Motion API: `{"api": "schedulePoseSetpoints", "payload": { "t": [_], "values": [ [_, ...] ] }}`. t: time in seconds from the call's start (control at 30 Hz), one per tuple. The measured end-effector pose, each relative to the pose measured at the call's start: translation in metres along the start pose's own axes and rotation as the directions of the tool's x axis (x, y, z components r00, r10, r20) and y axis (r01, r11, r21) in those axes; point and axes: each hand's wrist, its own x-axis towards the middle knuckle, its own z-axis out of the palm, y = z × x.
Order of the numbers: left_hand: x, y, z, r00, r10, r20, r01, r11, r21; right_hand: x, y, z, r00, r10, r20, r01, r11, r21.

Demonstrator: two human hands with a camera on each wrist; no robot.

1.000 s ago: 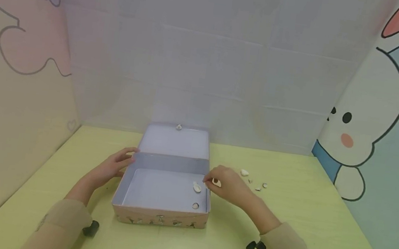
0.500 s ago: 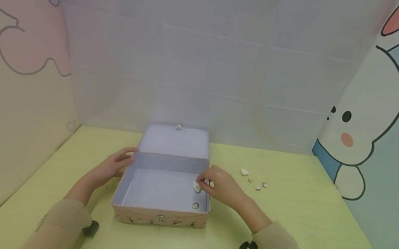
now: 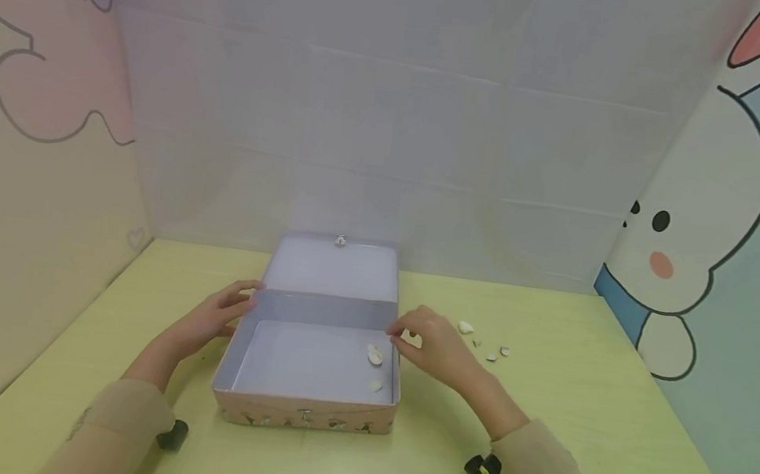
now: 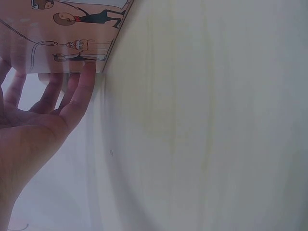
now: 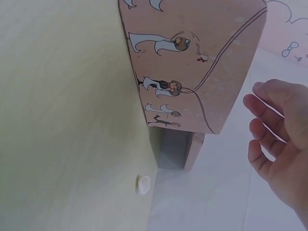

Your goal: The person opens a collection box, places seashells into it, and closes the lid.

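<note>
An open pink tin box (image 3: 304, 413) with a pale lining and cartoon figures stands on the table, its lid (image 3: 339, 270) tipped back. My left hand (image 3: 210, 315) rests against the box's left side, fingers extended; in the left wrist view the fingertips touch the printed wall. Above the right rim is my right hand (image 3: 434, 346), thumb and fingers loosely bent, with nothing seen between them in the right wrist view. Inside the box at the right lie pale pieces like seashells: a white oval one (image 3: 375, 356) and a smaller white one (image 3: 376, 386) nearer the front.
Right of the box, several small shell-like pieces lie on the yellow table: a larger white one (image 3: 465, 327) at the back and smaller ones, including a greyish piece (image 3: 504, 351). A pale curtain (image 3: 397, 152) closes off the back, with printed panels at both sides.
My right hand moved left over the box, then back right and up to the rim. At the box's front right, a white piece now shows where a brownish one lay. The left hand stayed put.
</note>
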Motion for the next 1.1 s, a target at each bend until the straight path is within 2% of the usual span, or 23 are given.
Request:
{"api": "schedulePoseSetpoints", "payload": {
  "t": [0.33, 0.73, 0.93, 1.1],
  "values": [
    [0.001, -0.003, -0.002, 1.0, 0.0, 0.005, 0.0, 1.0, 0.014, -0.004, 0.022, 0.0, 0.994, 0.1, -0.051, -0.097, 0.994, 0.048],
    [0.003, -0.006, -0.003, 1.0, 0.0, 0.003, 0.0, 1.0, 0.017, -0.011, 0.064, 0.009, 0.975, 0.218, -0.048, -0.216, 0.975, 0.048],
    [0.003, -0.006, -0.003, 1.0, 0.004, 0.006, -0.004, 1.0, 0.017, -0.016, 0.082, 0.014, 0.961, 0.275, 0.004, -0.275, 0.961, 0.042],
    [0.004, -0.008, -0.003, 1.0, 0.001, 0.01, -0.001, 1.0, 0.009, -0.018, 0.09, 0.018, 0.931, 0.35, 0.102, -0.357, 0.932, 0.059]
  ]
}}
